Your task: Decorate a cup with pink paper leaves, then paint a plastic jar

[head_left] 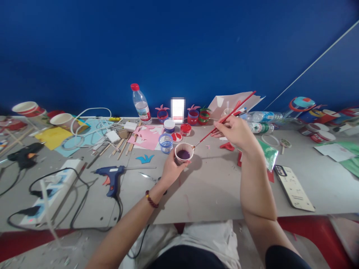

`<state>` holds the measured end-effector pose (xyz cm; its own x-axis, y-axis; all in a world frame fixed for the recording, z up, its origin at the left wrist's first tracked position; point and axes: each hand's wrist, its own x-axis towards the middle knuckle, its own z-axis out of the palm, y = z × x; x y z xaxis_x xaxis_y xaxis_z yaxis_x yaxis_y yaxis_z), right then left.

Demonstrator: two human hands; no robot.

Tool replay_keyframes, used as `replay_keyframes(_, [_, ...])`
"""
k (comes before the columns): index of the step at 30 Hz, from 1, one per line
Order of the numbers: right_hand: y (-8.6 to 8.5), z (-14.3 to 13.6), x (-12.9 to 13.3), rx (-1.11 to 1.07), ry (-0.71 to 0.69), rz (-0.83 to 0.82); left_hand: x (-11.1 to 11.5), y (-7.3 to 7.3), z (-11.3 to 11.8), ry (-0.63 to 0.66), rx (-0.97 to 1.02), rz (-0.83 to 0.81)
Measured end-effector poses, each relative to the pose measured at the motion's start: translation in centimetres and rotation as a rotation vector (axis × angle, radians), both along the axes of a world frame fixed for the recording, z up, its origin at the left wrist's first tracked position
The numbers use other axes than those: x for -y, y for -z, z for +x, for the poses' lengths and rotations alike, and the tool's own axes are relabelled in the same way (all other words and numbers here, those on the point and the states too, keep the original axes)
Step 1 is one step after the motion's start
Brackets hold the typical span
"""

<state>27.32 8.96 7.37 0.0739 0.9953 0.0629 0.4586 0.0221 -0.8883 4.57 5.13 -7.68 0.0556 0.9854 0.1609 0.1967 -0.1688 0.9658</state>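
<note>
My left hand [174, 169] is wrapped round a paper cup [184, 152] with dark purple inside, above the grey table. Between the fingertips of my right hand [228, 129] is a red paintbrush [209, 134], slanting down to the left, its bristles at the cup's right rim. Just behind the cup are a clear blue-rimmed cup [165, 144], an open red paint jar [185, 129], a red lid [177, 137] and a white-lidded jar [169, 126]. A blue paper cutout [145, 159] lies to the left.
A blue glue gun [112, 177], scissors [148, 176] and a power strip [56, 190] lie left. A red-capped bottle [141, 104] and small decorated cups [193, 116] stand at the back. On the right are a phone [294, 188] and lying bottles [262, 127].
</note>
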Motion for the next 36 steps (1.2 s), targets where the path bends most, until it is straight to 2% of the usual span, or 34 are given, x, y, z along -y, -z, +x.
replay_keyframes(7, [0.18,0.12,-0.11,-0.014,-0.007,0.013,0.08,-0.25,-0.04,0.000,-0.009,0.009])
replay_keyframes(20, [0.10,0.13,-0.22,-0.033,-0.003,0.009,-0.12,0.14,-0.10,-0.008,-0.007,0.026])
replay_keyframes(32, [-0.54,0.32,-0.12,-0.129,0.018,-0.008,0.04,-0.12,-0.01,-0.018,-0.017,0.008])
replay_keyframes(36, [-0.69,0.57,-0.02,-0.157,-0.047,-0.029,0.01,-0.07,-0.05,-0.012,-0.019,0.016])
